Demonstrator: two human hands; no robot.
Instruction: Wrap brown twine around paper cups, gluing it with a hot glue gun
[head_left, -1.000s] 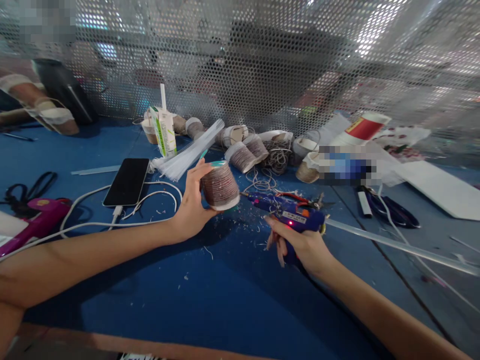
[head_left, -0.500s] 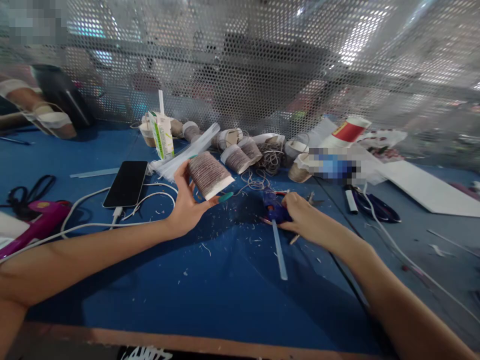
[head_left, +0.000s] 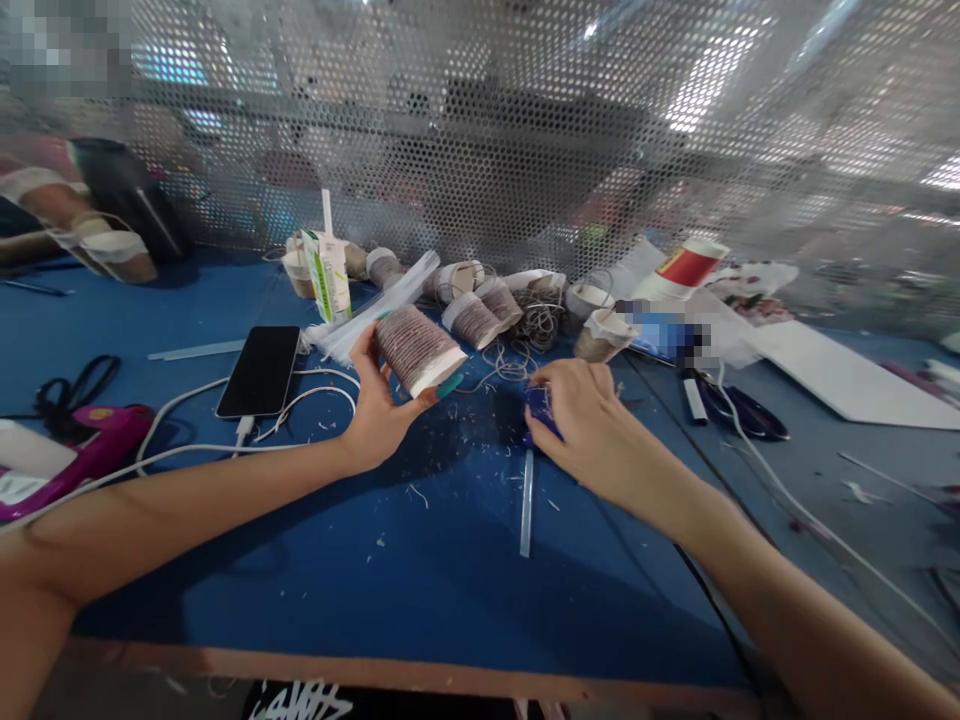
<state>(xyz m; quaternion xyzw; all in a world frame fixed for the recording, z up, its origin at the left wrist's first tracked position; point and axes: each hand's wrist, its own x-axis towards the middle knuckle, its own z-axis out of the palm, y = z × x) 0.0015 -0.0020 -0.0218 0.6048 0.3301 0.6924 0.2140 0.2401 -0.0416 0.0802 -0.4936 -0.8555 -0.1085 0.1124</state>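
My left hand (head_left: 376, 418) is holding the string-wrapped cup (head_left: 416, 348), best done softly, and my right hand (head_left: 589, 415) is gripping the blue glue gun (head_left: 536, 404) (maybe hot!).

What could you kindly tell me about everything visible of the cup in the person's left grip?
The cup is wrapped in close rows of brownish-grey cord, with a pale, papery-looking band bare at one end. It tilts, that band facing lower right in the picture, above the blue table. The left grip holds it, thumb by the pale end. Its inside is hidden.
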